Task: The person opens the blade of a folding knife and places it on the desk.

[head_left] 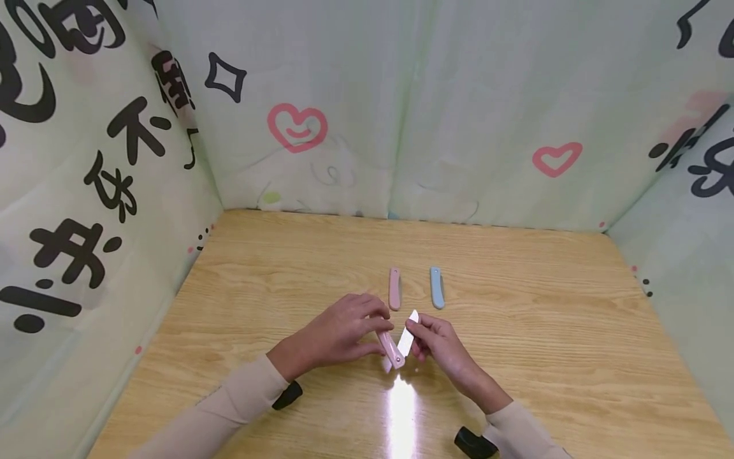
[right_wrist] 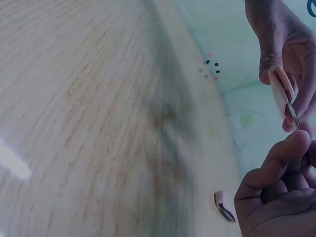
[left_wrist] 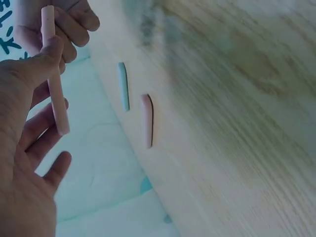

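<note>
- On the left cloth wall [head_left: 155, 268], reads 不 [head_left: 133, 131] in bold black.
- Just below that, seems to read 你 [head_left: 122, 191], slanted by the view.
- Around both, carries more heavy black characters [head_left: 69, 252], too skewed or cropped to read surely.
- On the back cloth wall [head_left: 355, 64], bears in black outline a four-pointed star [head_left: 226, 78]; in pink, a smiling heart [head_left: 297, 132] and, farther right, a plain heart [head_left: 556, 159].
- On the right cloth wall [head_left: 688, 268], shows black lettering [head_left: 713, 167], cut by the frame edge and unreadable.
- In the left wrist view, shows black strokes [left_wrist: 9, 42] on cloth, likewise illegible.
</note>
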`<act>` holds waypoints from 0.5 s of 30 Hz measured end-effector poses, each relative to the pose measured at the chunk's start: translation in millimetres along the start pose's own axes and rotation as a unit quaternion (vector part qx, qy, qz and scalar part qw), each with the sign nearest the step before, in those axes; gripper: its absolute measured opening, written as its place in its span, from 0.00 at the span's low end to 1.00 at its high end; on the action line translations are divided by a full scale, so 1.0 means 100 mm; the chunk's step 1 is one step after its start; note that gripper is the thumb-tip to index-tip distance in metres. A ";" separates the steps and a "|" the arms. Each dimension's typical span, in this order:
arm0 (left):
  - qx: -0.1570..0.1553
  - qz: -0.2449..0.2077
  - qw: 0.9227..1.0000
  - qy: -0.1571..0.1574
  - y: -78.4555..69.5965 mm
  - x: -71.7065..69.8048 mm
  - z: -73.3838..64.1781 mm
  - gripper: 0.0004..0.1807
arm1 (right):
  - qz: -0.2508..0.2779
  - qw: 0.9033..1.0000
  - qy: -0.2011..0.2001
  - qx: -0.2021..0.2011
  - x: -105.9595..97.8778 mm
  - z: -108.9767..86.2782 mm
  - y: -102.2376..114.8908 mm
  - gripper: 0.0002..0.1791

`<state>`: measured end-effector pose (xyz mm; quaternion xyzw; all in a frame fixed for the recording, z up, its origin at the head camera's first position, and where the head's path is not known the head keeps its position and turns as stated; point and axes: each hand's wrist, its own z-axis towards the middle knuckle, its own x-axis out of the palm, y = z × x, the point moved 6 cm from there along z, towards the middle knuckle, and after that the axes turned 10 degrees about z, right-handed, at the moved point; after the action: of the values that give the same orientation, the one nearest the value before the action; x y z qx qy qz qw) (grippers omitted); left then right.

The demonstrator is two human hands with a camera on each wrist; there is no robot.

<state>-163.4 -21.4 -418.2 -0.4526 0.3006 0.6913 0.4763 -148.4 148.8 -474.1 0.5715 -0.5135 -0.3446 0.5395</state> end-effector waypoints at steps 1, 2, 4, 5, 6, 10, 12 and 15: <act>0.002 0.010 1.000 -0.006 -0.02 -0.01 -0.01 0.19 | 0.005 1.000 0.002 0.005 0.00 0.00 -0.01 0.15; 0.004 0.023 1.000 -0.010 -0.03 -0.01 -0.02 0.18 | 0.009 1.000 0.006 0.009 0.01 0.00 -0.03 0.15; 0.008 0.047 0.999 -0.014 -0.06 -0.01 -0.03 0.18 | 0.014 1.000 0.012 0.016 0.01 0.00 -0.05 0.15; 0.010 0.053 0.998 -0.014 -0.07 -0.01 -0.04 0.18 | 0.016 1.000 0.015 0.020 0.01 -0.01 -0.05 0.15; 0.012 0.058 0.998 -0.013 -0.09 0.00 -0.04 0.18 | 0.018 0.999 0.018 0.023 0.01 -0.01 -0.06 0.16; 0.010 0.068 0.998 -0.012 -0.11 0.01 -0.06 0.18 | 0.014 0.999 0.030 0.026 0.02 -0.02 -0.07 0.16; 0.008 0.080 0.997 -0.013 -0.12 0.01 -0.06 0.18 | 0.014 0.999 0.031 0.023 0.02 -0.03 -0.07 0.16; 0.011 0.123 0.992 -0.015 -0.15 0.02 -0.06 0.18 | 0.013 0.999 0.028 0.011 0.01 -0.03 -0.08 0.18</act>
<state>-147.6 -20.8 -422.1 -0.3964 0.3545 0.7478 0.3976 -143.9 148.2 -480.8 0.5801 -0.5092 -0.3161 0.5517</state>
